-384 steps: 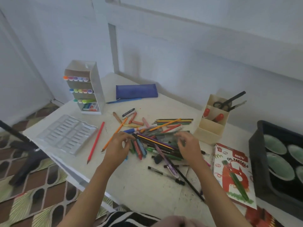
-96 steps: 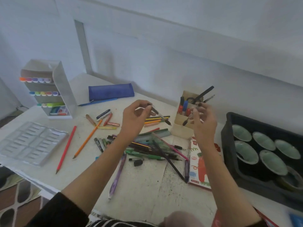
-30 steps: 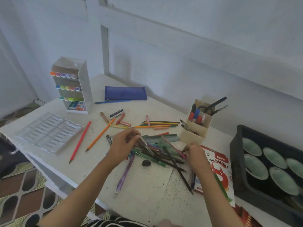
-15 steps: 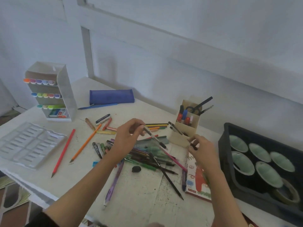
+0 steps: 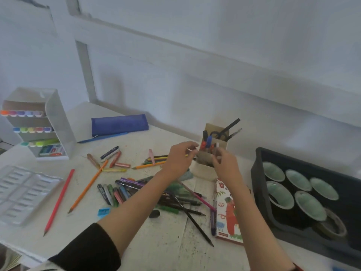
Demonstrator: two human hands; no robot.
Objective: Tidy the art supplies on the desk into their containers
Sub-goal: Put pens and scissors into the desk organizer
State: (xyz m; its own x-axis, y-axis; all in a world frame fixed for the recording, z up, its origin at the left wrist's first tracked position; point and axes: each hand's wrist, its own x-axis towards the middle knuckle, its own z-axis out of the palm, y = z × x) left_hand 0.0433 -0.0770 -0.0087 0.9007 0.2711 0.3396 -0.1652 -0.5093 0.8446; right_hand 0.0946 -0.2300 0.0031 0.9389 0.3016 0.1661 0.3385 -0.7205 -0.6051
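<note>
Both my hands are raised at the beige pen holder, which has scissors, pens and markers standing in it. My left hand pinches a thin dark pen at the holder's left edge; the pen is blurred and mostly hidden. My right hand has its fingers curled over the holder's front compartment, and whether it holds anything is hidden. A pile of pens and crayons lies on the desk under my forearms. Loose pencils lie to the left, including a red pencil and an orange pencil.
A white marker rack and a blue pencil case sit at the back left. A clear plastic tray is at the left edge. An oil pastel box lies beside a black crate of bowls.
Both hands rose from the pile and closed in on the pen holder. The left hand carried its pen to the right, to the holder's edge.
</note>
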